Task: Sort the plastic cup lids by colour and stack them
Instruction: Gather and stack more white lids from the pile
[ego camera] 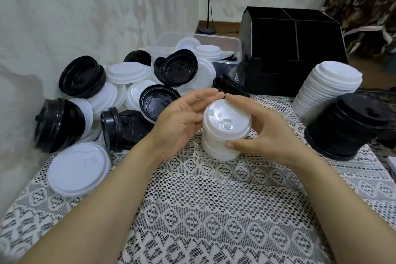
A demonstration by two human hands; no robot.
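A short stack of white lids [225, 128] stands at the table's centre. My right hand [263, 133] grips it, thumb on the lower lids, fingers curved round the far rim. My left hand [182, 118] is beside the stack's left side with fingers straight, palm facing it; whether it touches I cannot tell. A mixed pile of black and white lids [120, 96] lies at the left and back. At the right stand a tall white lid stack [327, 90] and a black lid stack [347, 128].
A clear plastic tub [232, 46] holding several lids sits behind the pile. A black divided organiser box [291, 53] stands at the back right. One large white lid [78, 168] lies near the left edge. A lace cloth [214, 210] covers the table.
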